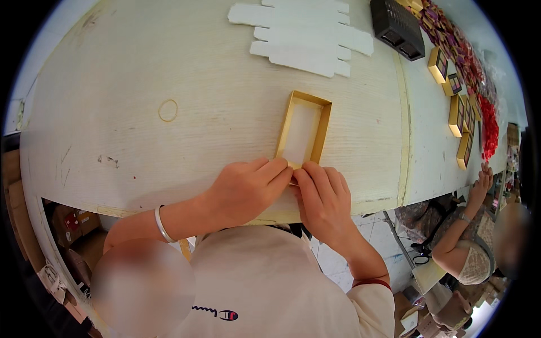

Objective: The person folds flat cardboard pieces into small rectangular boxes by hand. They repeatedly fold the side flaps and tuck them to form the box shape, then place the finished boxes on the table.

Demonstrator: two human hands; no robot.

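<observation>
A shallow, open gold cardboard box (323, 132) with a pale inside lies lengthwise before me near the table's front edge. At its near end my left hand (251, 186) is closed, thumb and fingertips pinching the short wall. From the other side my right hand (326, 197) also grips that near end, its fingers bent over the edge and the thumb hidden. The two sets of fingertips almost meet there and cover part of the near wall. The far end and both long walls of the box stand upright.
Flat white die-cut cardboard sheets (307, 42) lie at the far side. A thin yellowish rubber band (177, 110) rests to the left. At far right are a black crate (394, 28), several small gold boxes (456, 115), red wrapped pieces (489, 129) and a co-worker's hand (483, 179).
</observation>
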